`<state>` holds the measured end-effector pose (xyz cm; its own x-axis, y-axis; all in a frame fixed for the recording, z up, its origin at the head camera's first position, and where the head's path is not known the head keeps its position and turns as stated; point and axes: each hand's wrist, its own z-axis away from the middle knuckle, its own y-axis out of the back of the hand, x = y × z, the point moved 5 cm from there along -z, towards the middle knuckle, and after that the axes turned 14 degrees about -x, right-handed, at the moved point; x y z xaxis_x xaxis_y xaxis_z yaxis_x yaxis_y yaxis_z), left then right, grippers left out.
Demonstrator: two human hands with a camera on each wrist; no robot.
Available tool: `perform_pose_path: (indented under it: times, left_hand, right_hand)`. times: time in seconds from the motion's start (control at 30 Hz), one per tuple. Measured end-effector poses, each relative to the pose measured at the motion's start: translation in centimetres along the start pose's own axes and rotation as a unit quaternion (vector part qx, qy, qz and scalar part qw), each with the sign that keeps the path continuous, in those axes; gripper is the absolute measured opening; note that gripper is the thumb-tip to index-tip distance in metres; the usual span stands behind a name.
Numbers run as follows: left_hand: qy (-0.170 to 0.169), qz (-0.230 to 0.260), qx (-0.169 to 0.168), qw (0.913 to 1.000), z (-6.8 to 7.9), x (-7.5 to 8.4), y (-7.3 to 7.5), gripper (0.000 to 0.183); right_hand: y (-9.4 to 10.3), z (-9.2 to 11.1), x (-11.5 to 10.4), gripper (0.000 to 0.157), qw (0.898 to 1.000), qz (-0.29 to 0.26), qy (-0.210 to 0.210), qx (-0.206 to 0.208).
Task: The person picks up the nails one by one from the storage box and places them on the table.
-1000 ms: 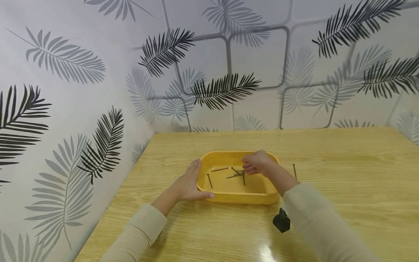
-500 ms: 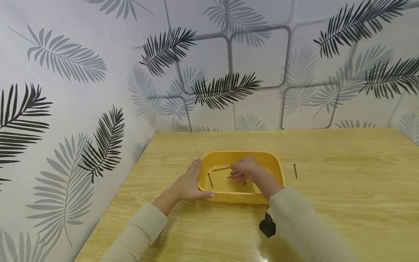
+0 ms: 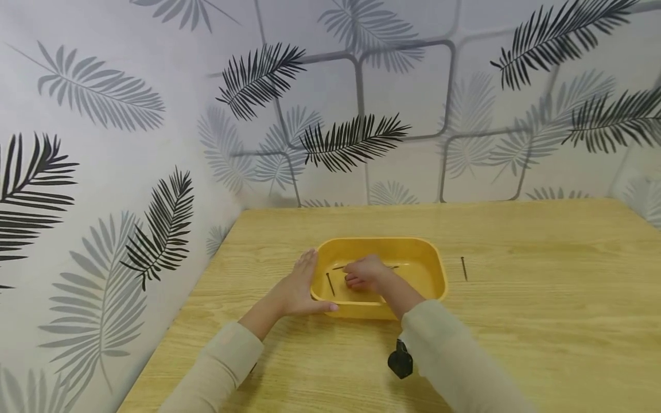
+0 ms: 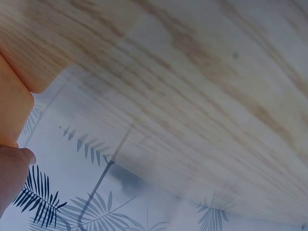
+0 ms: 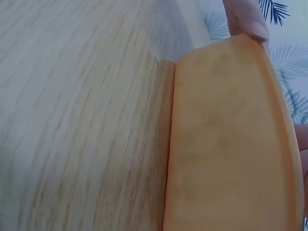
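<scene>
A yellow plastic tray (image 3: 413, 245) stands on the wooden table. My left hand (image 3: 296, 293) holds its left end, fingers along the side and thumb (image 5: 248, 19) over the front rim. Inside the tray is my right hand (image 3: 365, 272), its fingers bent down near the floor. Whether it pinches anything is hidden. A thin dark nail or screw (image 3: 330, 284) lies left of the right hand. Parts of others show behind and beside that hand. In the right wrist view the tray's outer wall (image 5: 221, 134) covers much of the scene.
One more nail or screw (image 3: 464, 268) lies on the table (image 3: 542, 298), right of the tray. A black piece (image 3: 400, 361) hangs at the right cuff. Behind the table rises a wall (image 3: 403, 172) with a leaf pattern.
My right hand has moved left and slightly down inside the tray, over the small pile of nails or screws that showed earlier. The left hand has stayed on the tray's end.
</scene>
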<state>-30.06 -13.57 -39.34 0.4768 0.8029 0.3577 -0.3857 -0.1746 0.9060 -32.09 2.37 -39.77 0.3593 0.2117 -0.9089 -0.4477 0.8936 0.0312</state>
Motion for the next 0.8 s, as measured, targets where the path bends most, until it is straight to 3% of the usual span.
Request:
perform_pose_path:
  times: [0.6,0.8]
  left_hand:
    - [-0.003,0.004,0.000,1.0000,0.0,-0.1,0.0,0.127]
    - [0.000,-0.003,-0.004,1.0000,0.0,-0.1,0.0,0.127]
  right_hand:
    - [-2.7,-1.2,-0.2,0.041,1.000,-0.008,0.001,-0.020]
    - [-3.6,-1.6,-0.3,0.029,1.000,0.012,0.000,-0.012]
